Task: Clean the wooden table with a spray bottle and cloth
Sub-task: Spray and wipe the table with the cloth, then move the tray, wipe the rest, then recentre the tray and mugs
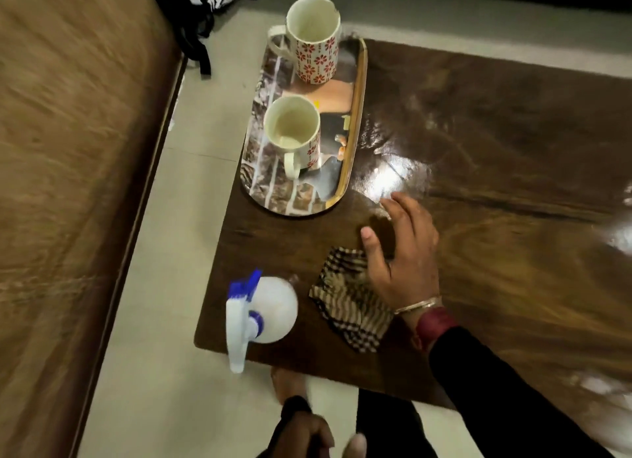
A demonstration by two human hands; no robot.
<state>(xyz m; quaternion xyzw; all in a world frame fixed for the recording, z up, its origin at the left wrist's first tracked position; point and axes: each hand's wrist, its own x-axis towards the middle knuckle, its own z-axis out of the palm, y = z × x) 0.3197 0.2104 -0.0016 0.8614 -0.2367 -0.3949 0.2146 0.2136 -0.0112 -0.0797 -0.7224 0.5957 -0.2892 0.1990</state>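
A dark glossy wooden table (496,156) fills the right side. Near its front left corner stands a white spray bottle (270,309) with a blue and white trigger head. Beside it on the right lies a crumpled brown checked cloth (349,303). My right hand (400,256) hovers over the cloth's far right edge, fingers spread, holding nothing. My left hand (307,433) is low at the frame's bottom edge, below the table, fingers loosely curled with nothing seen in them.
A patterned oval tray (352,115) with two red-flowered white mugs (313,40) (294,132) rests on the table's left end. A brown bed (68,184) runs along the left, a pale tiled floor (164,355) between. My bare foot (287,382) is under the table's front edge.
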